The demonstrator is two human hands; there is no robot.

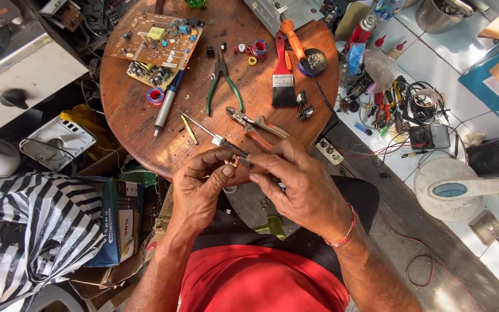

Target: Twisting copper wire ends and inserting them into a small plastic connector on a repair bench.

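Just off the near edge of the round wooden table (145,124), left hand (200,185) pinches a small copper part (232,162) w/ right hand (301,182) gripping a thin tool (244,156) at it; slip prob jabs thumb or drops part.

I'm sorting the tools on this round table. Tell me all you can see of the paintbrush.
The paintbrush lies flat on the round wooden table, right of the green-handled pliers. It has a red handle pointing away from the person, a metal band and dark bristles facing them. Its handle lies close beside an orange-handled tool. Neither hand touches it.
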